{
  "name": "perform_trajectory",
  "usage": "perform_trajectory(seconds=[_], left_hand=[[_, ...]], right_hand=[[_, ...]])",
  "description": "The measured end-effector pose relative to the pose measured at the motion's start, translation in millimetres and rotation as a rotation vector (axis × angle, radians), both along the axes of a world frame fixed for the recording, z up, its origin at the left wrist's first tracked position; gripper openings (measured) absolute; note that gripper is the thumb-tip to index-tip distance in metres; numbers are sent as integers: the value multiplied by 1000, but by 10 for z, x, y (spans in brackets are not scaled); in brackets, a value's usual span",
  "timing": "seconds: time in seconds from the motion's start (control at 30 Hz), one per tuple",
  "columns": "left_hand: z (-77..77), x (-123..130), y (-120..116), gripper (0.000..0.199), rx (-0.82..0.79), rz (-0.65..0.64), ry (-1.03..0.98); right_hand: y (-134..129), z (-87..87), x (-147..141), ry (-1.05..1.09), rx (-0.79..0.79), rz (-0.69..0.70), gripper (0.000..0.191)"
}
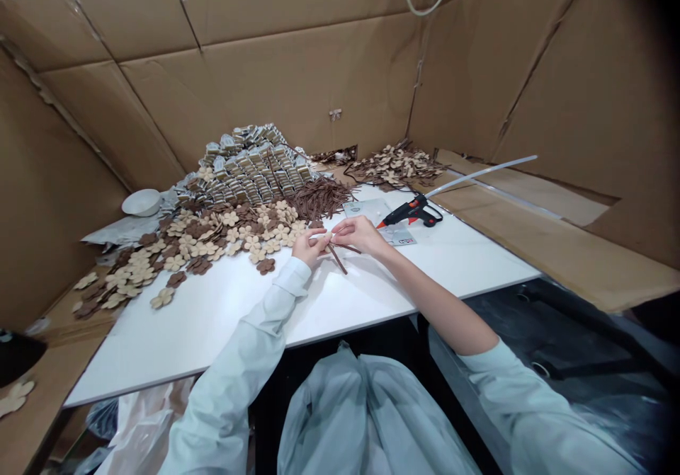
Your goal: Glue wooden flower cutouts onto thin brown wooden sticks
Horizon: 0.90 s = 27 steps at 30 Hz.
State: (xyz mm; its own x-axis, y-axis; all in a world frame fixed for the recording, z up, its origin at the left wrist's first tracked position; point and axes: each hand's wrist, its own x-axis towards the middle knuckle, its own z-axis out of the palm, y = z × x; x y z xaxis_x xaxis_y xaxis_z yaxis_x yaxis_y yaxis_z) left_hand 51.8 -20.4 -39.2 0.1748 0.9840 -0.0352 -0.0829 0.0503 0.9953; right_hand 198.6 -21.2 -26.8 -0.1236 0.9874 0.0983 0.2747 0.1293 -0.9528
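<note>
Above the white table (pixel 223 319), my left hand (pixel 309 248) and my right hand (pixel 357 235) meet with their fingertips pinched close together. Two thin brown strips (pixel 338 260) stick out from between them, spreading toward me and to the right. Whatever else lies in the pinch is hidden by the fingers. Just beyond my right hand a black glue gun (pixel 410 210) with an orange tip rests on a clear plastic sheet (pixel 366 207), a long glue stick (pixel 483 173) poking from its back. A heap of beige and brown flower cut-outs (pixel 234 231) lies left of my hands.
Behind the flowers rises a tall pile of small silvery packets (pixel 249 167). Beside it sits a bundle of brown strips (pixel 321 197). More cut-outs (pixel 398 163) lie at the back right, and a white bowl (pixel 142 203) at the left. Cardboard walls (pixel 297 78) enclose the table.
</note>
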Motion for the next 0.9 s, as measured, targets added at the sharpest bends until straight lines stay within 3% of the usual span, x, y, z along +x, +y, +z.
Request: perform_trajectory(seconds=[0.17,0.4,0.63,0.8,0.9], left_hand=[[-21,-20,12,40,213,-46,78],[-17,1,-12,36,421,21,153],[-33,-2,22,42,332,38,98],[34,-2,4,42,122,13,-73],[32,0,15,42,102,18,-81]], right_hand=[[-73,90,-11,125,-66,44,24],[-100,123,-36,264,-77,32,28],[-69,97,-26,129,32,-18,25],[-19,44,-3,63,118,-48,22],[-1,21,1,48,129,-51,22]])
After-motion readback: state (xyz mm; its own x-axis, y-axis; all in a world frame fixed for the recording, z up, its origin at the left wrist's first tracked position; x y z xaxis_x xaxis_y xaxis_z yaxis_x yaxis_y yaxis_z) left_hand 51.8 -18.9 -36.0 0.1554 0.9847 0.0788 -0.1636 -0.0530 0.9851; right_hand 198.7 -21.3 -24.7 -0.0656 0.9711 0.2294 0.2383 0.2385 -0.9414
